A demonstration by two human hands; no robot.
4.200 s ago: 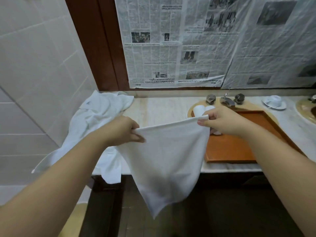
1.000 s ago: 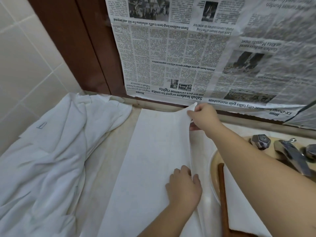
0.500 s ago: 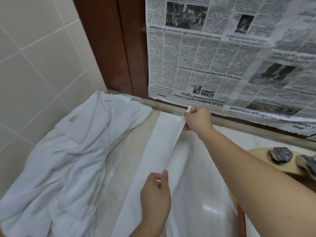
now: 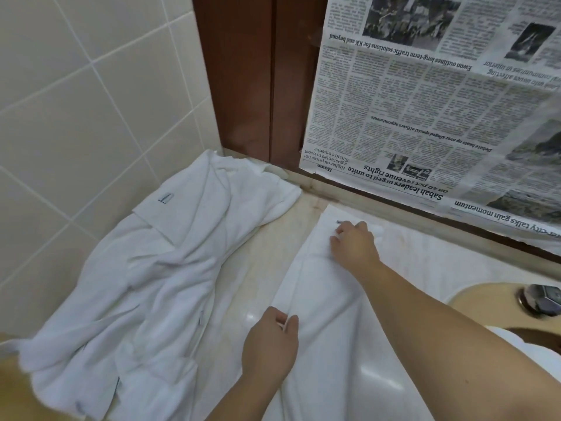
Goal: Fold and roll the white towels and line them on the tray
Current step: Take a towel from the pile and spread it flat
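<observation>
A: The towel (image 4: 328,299) lay flat on the counter (image 4: 243,268) at five o'clock; left hand (image 4: 270,344) pinched its edge.
B: Right hand (image 4: 353,246) pressed it flat. Soft, limp cloth, so grip the corners.

1. The towel (image 4: 328,299) lies flat on the counter (image 4: 243,284), running from near to far.
2. The right hand (image 4: 353,246) rests on the far end of the towel.
3. The left hand (image 4: 270,344) is at the towel's left edge, nearer than the right hand.
4. A pile of cloth (image 4: 145,284) lies on the counter, left of the towel, apart from it.
5. The tiled wall (image 4: 76,101) stands left of the pile and behind it.
6. The newspaper (image 4: 425,117) hangs behind the counter, past the towel's far end.
7. A tap knob (image 4: 543,299) sits far to the right of the towel.
</observation>
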